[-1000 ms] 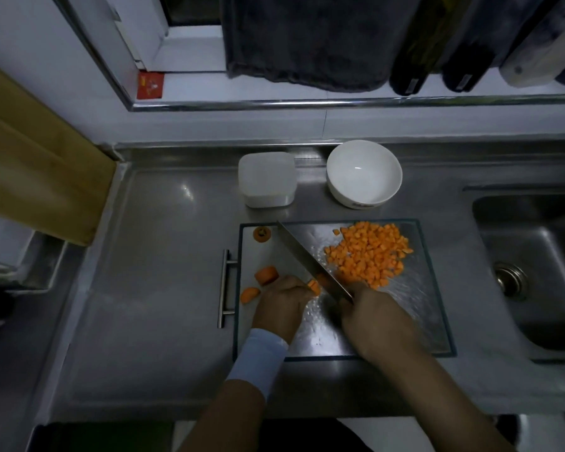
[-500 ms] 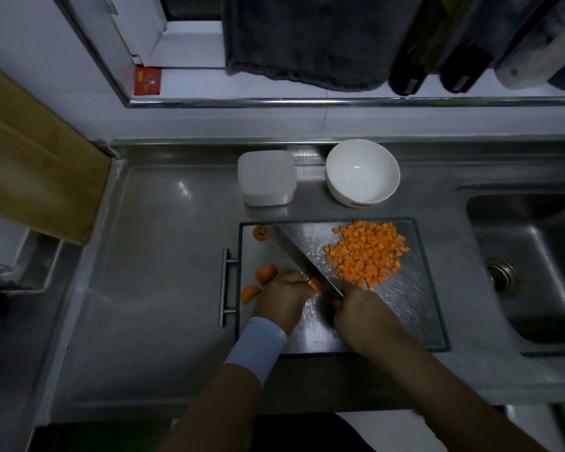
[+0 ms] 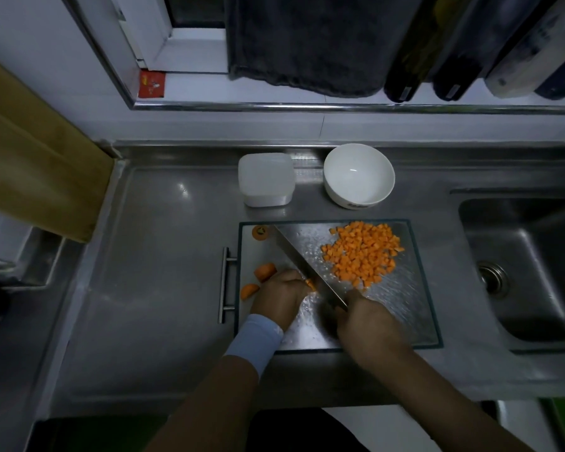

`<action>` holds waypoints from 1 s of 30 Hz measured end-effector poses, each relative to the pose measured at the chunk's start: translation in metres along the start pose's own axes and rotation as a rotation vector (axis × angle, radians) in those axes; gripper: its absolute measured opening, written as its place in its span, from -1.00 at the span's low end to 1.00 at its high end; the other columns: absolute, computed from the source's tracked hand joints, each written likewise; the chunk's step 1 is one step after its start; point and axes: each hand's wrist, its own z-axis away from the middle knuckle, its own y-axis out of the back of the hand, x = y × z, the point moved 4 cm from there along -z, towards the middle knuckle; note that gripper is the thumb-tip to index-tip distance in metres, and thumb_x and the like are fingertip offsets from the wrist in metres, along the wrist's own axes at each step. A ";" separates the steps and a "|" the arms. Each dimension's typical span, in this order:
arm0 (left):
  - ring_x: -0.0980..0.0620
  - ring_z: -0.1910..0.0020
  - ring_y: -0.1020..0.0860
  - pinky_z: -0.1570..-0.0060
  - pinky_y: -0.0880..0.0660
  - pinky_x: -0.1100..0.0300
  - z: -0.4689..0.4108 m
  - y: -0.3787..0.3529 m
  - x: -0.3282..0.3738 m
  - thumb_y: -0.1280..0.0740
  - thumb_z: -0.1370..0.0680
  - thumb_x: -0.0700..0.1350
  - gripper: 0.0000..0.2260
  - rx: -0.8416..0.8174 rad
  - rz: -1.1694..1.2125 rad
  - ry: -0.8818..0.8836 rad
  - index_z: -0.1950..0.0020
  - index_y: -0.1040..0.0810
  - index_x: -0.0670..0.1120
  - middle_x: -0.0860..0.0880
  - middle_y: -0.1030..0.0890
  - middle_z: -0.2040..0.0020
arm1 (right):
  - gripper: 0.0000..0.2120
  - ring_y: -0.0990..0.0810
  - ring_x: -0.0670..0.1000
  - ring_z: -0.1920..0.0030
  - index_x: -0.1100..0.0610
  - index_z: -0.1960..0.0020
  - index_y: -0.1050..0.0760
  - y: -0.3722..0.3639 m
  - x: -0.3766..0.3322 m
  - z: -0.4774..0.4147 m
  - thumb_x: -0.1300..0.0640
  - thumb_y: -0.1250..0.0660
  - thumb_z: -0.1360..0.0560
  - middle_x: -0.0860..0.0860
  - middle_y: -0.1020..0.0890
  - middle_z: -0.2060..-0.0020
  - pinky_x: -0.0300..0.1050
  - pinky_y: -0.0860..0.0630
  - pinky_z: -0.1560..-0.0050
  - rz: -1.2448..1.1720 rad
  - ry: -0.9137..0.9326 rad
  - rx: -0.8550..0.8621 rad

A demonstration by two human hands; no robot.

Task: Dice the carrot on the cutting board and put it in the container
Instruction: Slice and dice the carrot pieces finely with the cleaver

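Behind the cutting board (image 3: 405, 308) stand a white container (image 3: 265, 177) and bowl (image 3: 358, 175). On it, left hand (image 3: 279, 293) pins a carrot piece (image 3: 310, 283), right hand (image 3: 369, 316) grips the knife (image 3: 302, 262) beside orange dice (image 3: 362, 252).

A dull steel surface (image 3: 163, 256) carries a glass cutting board (image 3: 402, 308). Just behind the board's far left corner stands a white container (image 3: 265, 179); a white bowl (image 3: 358, 176) sits behind its far edge, beside the container.
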 end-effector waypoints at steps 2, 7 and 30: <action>-0.03 0.28 -0.64 0.29 -0.61 0.18 0.000 -0.003 -0.002 -0.60 -0.15 -0.33 -0.73 -0.014 0.018 0.009 0.25 -0.67 -0.08 -0.06 -0.63 0.25 | -0.80 -0.60 0.02 0.06 0.05 -0.09 -0.50 0.000 0.001 0.006 -0.04 -0.23 -0.57 0.01 -0.61 0.08 -0.09 -0.53 0.01 0.018 -0.002 -0.014; -0.12 0.15 -0.63 0.16 -0.61 0.01 0.000 -0.010 -0.008 -0.49 -0.30 -0.36 -0.84 -0.034 0.122 0.034 0.18 -0.68 -0.17 -0.14 -0.64 0.14 | -0.83 -0.58 -0.02 0.09 0.05 -0.08 -0.50 -0.001 0.005 0.009 -0.01 -0.24 -0.58 -0.01 -0.60 0.10 -0.12 -0.54 0.03 0.065 -0.035 -0.046; 0.09 0.20 -0.56 0.04 -0.31 0.52 0.008 -0.015 -0.018 -0.43 -0.37 -0.29 -0.91 0.133 0.245 0.108 0.20 -0.69 -0.13 -0.05 -0.63 0.18 | -0.77 -0.60 0.04 0.03 0.05 -0.14 -0.52 0.000 -0.008 -0.002 -0.03 -0.21 -0.60 0.02 -0.64 0.05 -0.10 -0.49 0.05 -0.037 0.021 -0.012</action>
